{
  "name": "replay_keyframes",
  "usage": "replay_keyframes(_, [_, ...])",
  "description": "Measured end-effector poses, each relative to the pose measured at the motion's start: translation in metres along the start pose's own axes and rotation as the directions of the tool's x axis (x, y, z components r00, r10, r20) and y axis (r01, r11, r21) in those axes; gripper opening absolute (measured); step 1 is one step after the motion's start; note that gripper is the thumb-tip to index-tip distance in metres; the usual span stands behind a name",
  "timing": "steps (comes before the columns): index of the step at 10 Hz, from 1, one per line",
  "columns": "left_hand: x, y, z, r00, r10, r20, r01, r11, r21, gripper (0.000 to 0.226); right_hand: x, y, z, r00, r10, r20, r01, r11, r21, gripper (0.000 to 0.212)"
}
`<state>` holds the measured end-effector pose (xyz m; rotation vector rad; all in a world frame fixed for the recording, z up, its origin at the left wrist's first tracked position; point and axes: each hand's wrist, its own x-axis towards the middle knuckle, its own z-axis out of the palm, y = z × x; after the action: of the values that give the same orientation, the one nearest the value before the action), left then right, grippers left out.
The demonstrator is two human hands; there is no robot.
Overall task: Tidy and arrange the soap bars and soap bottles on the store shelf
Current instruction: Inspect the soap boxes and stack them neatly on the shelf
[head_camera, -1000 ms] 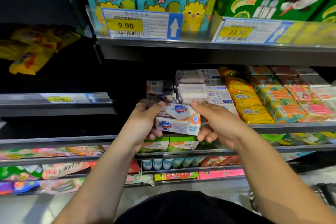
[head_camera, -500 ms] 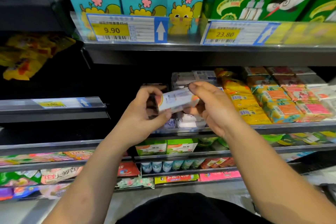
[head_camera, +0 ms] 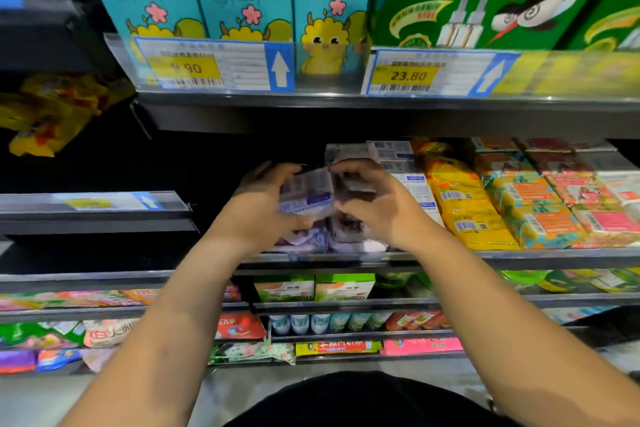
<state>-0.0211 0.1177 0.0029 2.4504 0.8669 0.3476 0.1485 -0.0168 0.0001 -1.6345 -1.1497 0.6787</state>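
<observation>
Blurred soap box point(head_camera: 306, 196) lies between them: left grip point(head_camera: 265, 210) pinches one end, right grip point(head_camera: 375, 206) seemingly the other.

**Soap box point(head_camera: 306, 196) held up just left of the yellow soap packs point(head_camera: 464, 208)**
White with blue print and blurred, the soap box is tilted, gripped at its ends by the left hand point(head_camera: 263, 208) and right hand point(head_camera: 381, 208). More white soap boxes point(head_camera: 311, 241) lie flat on the shelf beneath it, further left of the yellow soap packs.
</observation>
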Motion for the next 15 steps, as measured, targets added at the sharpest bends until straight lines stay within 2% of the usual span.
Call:
replay_keyframes(1, [0.037,-0.023,0.013,0.968,-0.151,-0.201,0.170,0.982,0.083,0.078,0.023,0.022,-0.008,0.993,-0.087,-0.082,0.057,0.947,-0.316,0.019])
replay_keyframes(2, [0.071,-0.030,0.021,0.927,-0.191,-0.322,0.223,0.973,0.062,0.058,0.034,0.052,0.005,0.999,-0.030,-0.031,0.010,0.862,-0.507,0.085])
replay_keyframes(3, [0.090,-0.032,0.025,0.905,-0.254,-0.341,0.251,0.966,-0.055,0.049,0.041,0.058,0.010,0.997,0.071,-0.018,-0.065,0.740,-0.669,0.109])
replay_keyframes(4, [0.110,-0.027,0.032,0.913,-0.300,-0.275,0.265,0.951,-0.159,0.052,0.044,0.068,0.011,0.999,0.010,-0.053,-0.045,0.682,-0.730,0.106])
replay_keyframes(5, [0.122,-0.026,0.036,0.927,-0.307,-0.218,0.275,0.947,-0.166,0.067,0.042,0.062,0.010,0.998,0.043,0.034,-0.012,0.775,-0.632,0.107])
replay_keyframes(6, [0.132,-0.032,0.040,0.954,-0.282,-0.098,0.265,0.952,-0.154,0.072,0.039,0.053,0.006,0.997,0.056,-0.055,-0.078,0.674,-0.735,0.085])
replay_keyframes(7, [0.139,-0.039,0.043,0.953,-0.303,-0.027,0.295,0.942,-0.160,0.071,0.038,0.048,0.004,0.998,0.053,-0.033,-0.060,0.666,-0.744,0.080])
replay_keyframes(8, [0.140,-0.046,0.047,0.960,-0.273,0.064,0.280,0.944,-0.175,0.071,0.037,0.040,0.002,0.998,0.070,0.008,-0.038,0.625,-0.780,0.078])
replay_keyframes(9, [0.132,-0.057,0.061,0.972,-0.210,0.104,0.224,0.964,-0.144,0.069,0.040,0.045,0.003,0.995,0.102,-0.007,-0.071,0.635,-0.769,0.080])
replay_keyframes(10, [0.124,-0.061,0.073,0.982,-0.173,0.070,0.162,0.977,0.141,0.063,0.040,0.047,0.002,0.993,0.116,-0.027,-0.096,0.639,-0.763,0.082])
replay_keyframes(11, [0.113,-0.071,0.083,0.986,-0.154,0.064,0.134,0.960,0.248,0.067,0.049,0.061,0.007,0.995,0.062,0.074,0.029,0.537,-0.843,0.089])
replay_keyframes(12, [0.091,-0.059,0.075,0.976,-0.183,0.119,0.148,0.956,0.253,0.064,0.051,0.074,0.005,0.999,0.034,-0.027,-0.042,0.606,-0.794,0.087])
replay_keyframes(13, [0.073,-0.048,0.064,0.975,-0.167,0.143,0.116,0.944,0.308,0.061,0.042,0.056,0.005,0.998,-0.049,-0.044,-0.002,0.651,-0.759,0.078])
replay_keyframes(14, [0.055,-0.007,0.042,0.950,-0.202,0.239,0.074,0.887,0.456,0.047,0.039,0.051,-0.006,0.997,-0.013,-0.075,-0.028,0.858,-0.513,0.064])
replay_keyframes(15, [0.063,0.008,0.043,0.966,-0.241,0.093,0.223,0.959,0.178,0.048,0.036,0.048,-0.028,0.980,0.117,-0.161,-0.160,0.944,-0.287,0.040])
